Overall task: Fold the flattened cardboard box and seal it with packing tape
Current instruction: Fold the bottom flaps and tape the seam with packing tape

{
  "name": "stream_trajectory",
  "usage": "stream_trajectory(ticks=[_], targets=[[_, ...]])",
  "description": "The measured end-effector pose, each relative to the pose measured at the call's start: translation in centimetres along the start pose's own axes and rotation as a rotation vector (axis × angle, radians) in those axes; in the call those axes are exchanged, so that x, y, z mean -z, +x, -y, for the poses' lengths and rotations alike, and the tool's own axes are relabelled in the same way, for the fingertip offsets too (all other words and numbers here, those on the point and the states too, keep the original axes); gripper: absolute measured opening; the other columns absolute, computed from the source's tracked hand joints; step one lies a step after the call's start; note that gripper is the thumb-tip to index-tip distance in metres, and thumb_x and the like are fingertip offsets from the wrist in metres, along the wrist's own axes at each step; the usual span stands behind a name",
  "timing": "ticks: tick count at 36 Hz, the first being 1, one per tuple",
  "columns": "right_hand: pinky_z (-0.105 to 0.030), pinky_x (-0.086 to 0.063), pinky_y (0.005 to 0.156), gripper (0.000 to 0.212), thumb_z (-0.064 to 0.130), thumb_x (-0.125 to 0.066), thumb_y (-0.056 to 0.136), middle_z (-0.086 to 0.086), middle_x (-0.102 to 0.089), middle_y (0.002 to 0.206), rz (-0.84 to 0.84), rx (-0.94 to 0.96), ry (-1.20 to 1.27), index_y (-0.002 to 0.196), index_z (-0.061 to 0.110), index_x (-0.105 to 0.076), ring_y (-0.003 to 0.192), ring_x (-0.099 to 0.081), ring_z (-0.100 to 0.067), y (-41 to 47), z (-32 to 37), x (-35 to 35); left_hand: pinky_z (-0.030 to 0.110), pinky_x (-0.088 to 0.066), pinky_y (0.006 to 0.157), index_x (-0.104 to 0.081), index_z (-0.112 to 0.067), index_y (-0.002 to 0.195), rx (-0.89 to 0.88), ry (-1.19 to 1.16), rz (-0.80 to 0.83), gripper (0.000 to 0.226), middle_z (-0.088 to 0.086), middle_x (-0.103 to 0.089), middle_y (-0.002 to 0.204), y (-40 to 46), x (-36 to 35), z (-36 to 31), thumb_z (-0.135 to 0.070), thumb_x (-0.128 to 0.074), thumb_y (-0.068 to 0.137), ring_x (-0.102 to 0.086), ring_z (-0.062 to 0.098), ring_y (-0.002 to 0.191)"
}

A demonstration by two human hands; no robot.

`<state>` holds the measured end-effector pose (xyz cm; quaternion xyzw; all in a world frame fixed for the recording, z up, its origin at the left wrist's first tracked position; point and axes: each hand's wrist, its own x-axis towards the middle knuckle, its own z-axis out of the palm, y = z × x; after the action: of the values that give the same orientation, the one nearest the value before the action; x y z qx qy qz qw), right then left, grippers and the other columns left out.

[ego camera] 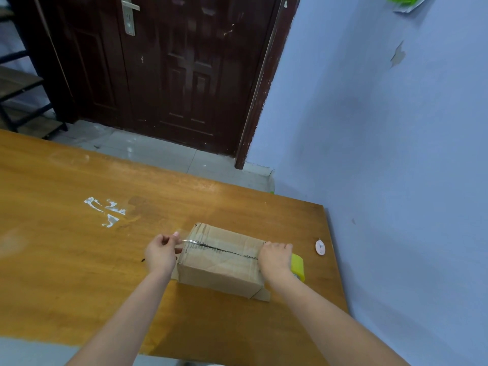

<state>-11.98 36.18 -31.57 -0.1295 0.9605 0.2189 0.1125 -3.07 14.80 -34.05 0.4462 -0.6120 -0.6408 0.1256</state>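
A brown cardboard box (219, 262) stands folded on the wooden table (66, 247), its top flaps closed along a dark centre seam. My left hand (161, 253) pinches the free end of a clear tape strip (188, 241) at the box's left end. At the right end my right hand (274, 257) grips a yellow-green packing tape roll (298, 265), which it partly hides. The strip stretches over the seam between both hands; whether it touches the cardboard I cannot tell. Bottom flaps stick out under the box on both sides.
A small white round object (320, 247) lies near the table's right edge. White tape residue (105, 211) marks the tabletop to the left. A blue wall (396, 154) runs along the right, and a dark wooden door (171, 70) stands beyond the table.
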Motion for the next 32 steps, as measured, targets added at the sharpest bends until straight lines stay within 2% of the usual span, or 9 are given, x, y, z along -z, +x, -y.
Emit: stream_trajectory(ticks=[8,13,20,25,28,30,32], targets=[[-0.039,-0.031,0.099,0.033,0.006,-0.033,0.093,-0.014,-0.059,0.123,-0.006,0.010,0.023,0.121,0.003,-0.050,0.115,-0.053,-0.029,0.0,0.2,-0.1,0.050,-0.053,0.081,-0.061,-0.002,0.082,0.089,-0.006,0.023,0.024,0.006,-0.068,0.083,0.5,0.1,-0.2,-0.024,-0.059,0.092,-0.065,0.025,0.075],[-0.040,-0.031,0.100,0.034,0.006,-0.033,0.093,-0.015,-0.058,0.124,-0.007,0.012,0.014,0.123,0.002,-0.048,0.116,-0.052,-0.029,0.0,0.2,-0.1,0.052,-0.052,0.083,-0.060,-0.011,0.074,0.125,0.067,0.056,0.024,0.006,-0.067,0.081,0.9,0.1,0.3,-0.028,-0.061,0.091,-0.064,0.031,0.082],[-0.039,-0.032,0.098,0.031,0.007,-0.033,0.093,-0.014,-0.059,0.121,-0.024,0.011,0.045,0.119,0.004,-0.050,0.114,-0.053,-0.029,0.1,0.2,-0.4,0.050,-0.052,0.084,-0.060,-0.008,0.070,0.200,0.084,0.119,0.027,0.010,-0.064,0.079,0.7,0.2,-0.1,-0.028,-0.063,0.089,-0.058,0.030,0.081],[-0.038,-0.033,0.097,0.032,0.007,-0.034,0.093,-0.014,-0.058,0.122,-0.016,0.007,0.050,0.120,0.003,-0.049,0.114,-0.053,-0.030,0.1,0.3,-0.4,0.045,-0.048,0.079,-0.058,-0.009,0.068,0.250,0.057,0.138,0.029,0.010,-0.061,0.077,0.3,-0.1,-0.4,-0.027,-0.062,0.090,-0.054,0.029,0.081],[-0.039,-0.034,0.097,0.032,0.006,-0.033,0.093,-0.015,-0.058,0.122,-0.017,-0.004,0.079,0.120,0.002,-0.049,0.115,-0.053,-0.031,0.2,0.3,-0.5,0.043,-0.042,0.076,-0.052,-0.013,0.072,0.336,0.004,0.171,0.026,0.010,-0.059,0.085,0.3,-0.4,-0.4,-0.029,-0.060,0.092,-0.051,0.028,0.087],[-0.039,-0.035,0.096,0.033,0.005,-0.031,0.093,-0.016,-0.058,0.123,-0.014,-0.014,0.104,0.121,0.002,-0.049,0.115,-0.052,-0.032,0.1,0.3,-0.5,0.040,-0.039,0.071,-0.043,-0.017,0.074,0.423,-0.065,0.200,0.026,0.008,-0.056,0.087,0.2,-0.7,-0.3,-0.029,-0.057,0.093,-0.050,0.024,0.079],[-0.040,-0.036,0.096,0.033,0.004,-0.031,0.093,-0.016,-0.058,0.123,-0.013,-0.022,0.125,0.120,0.002,-0.050,0.116,-0.052,-0.032,0.1,0.3,-0.5,0.037,-0.036,0.059,-0.034,-0.020,0.073,0.467,-0.117,0.216,0.030,0.004,-0.049,0.080,-0.1,-1.0,-0.4,-0.028,-0.052,0.096,-0.045,0.017,0.067]])
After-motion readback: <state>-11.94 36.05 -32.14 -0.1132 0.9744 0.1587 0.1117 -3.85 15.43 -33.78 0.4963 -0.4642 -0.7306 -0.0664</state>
